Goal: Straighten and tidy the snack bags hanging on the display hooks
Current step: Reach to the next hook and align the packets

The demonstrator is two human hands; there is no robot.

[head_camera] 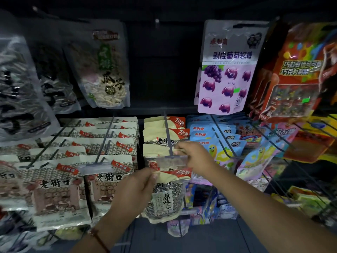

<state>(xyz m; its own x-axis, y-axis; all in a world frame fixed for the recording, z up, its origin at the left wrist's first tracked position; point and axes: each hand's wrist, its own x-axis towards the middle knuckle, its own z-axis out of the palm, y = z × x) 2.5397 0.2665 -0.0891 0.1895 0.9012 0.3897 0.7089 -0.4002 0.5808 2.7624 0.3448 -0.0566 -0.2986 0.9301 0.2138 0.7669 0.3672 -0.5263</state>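
Backdrop: dark shop rack (164, 70), rows of wire hooks carrying snack bags, dim light up top.
Upper row: purple grape-candy bag (227, 70) hangs flat on the right, pale seed bag (102, 70) left of the gap — both look settled.
Left block: tile-print bags (60, 189) stacked deep on their hooks, fronts facing out so labels read.
Middle hook: sunflower seed bag (166, 196) sits at the very front, hanging below the clear price tag (172, 162), a touch off line with the bags behind.
Left hand (135, 190): grip closed on that bag's top left corner, thumb over the edge, likely steadying it.
Right hand (195, 157): grip pinching the price tag's right end at the hook tip (171, 152), probably holding it clear so the bag can seat squarely.
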